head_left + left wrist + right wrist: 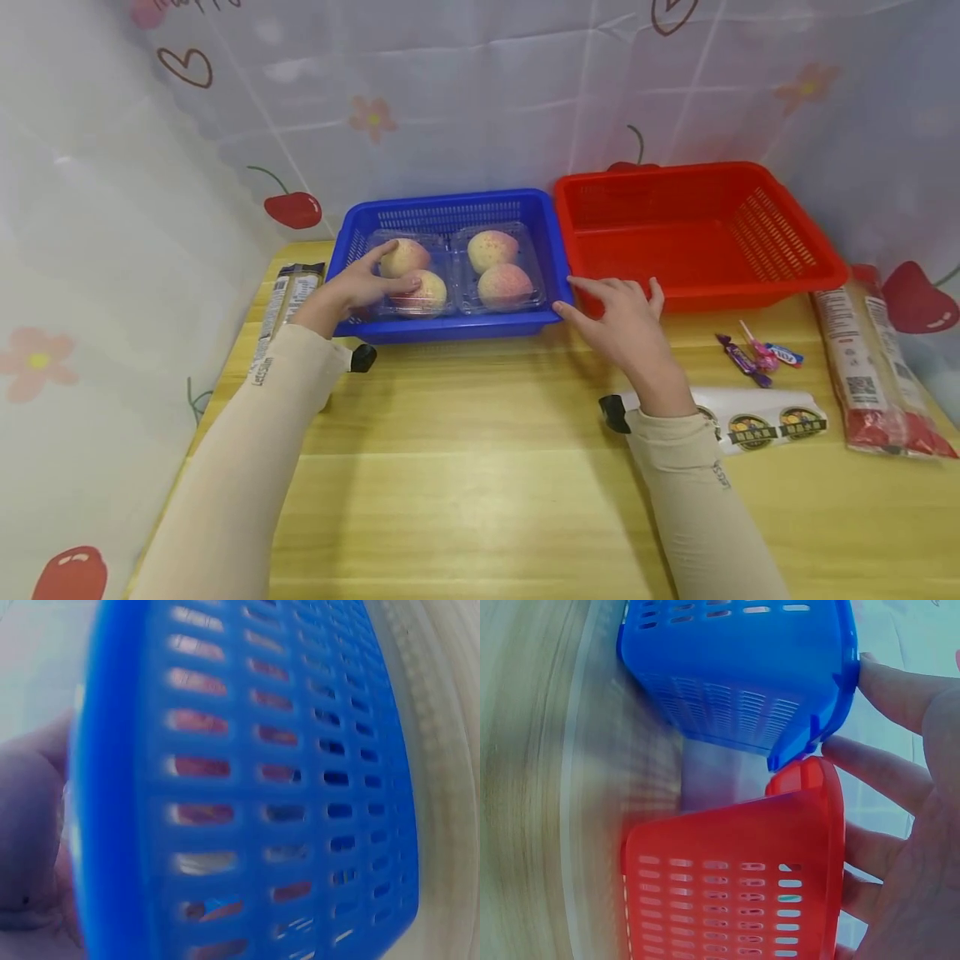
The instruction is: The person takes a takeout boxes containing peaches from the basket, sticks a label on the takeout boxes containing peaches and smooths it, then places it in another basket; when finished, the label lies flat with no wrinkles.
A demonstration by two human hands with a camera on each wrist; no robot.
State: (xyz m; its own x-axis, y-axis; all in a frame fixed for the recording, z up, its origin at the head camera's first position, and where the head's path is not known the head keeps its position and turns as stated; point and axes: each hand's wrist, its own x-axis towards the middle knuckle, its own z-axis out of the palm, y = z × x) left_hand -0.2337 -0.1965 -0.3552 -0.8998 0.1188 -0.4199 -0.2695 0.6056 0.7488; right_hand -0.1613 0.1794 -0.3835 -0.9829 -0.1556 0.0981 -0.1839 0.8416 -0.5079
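Observation:
Two clear plastic boxes of peaches lie side by side in the blue basket point(450, 329). My left hand point(356, 287) reaches over the basket's left side, thumb and index finger spread across the left box point(422, 242); its other fingers are hidden. Two peaches point(423, 296) show under that hand. Inside the right box point(531, 250) are two more peaches point(504, 285). With fingers spread, my right hand point(626, 333) touches the blue basket's front right corner with thumb and index fingertips. Its remaining fingers are over the rim of the red basket point(705, 298).
Wrapped candies point(742, 360) and a lollipop point(765, 358) lie in front of the red basket. A white strip with round labels point(752, 431) is beside the right forearm. Long packages stand at the right point(862, 367) and left point(283, 292) table edges. A printed curtain point(465, 100) hangs behind.

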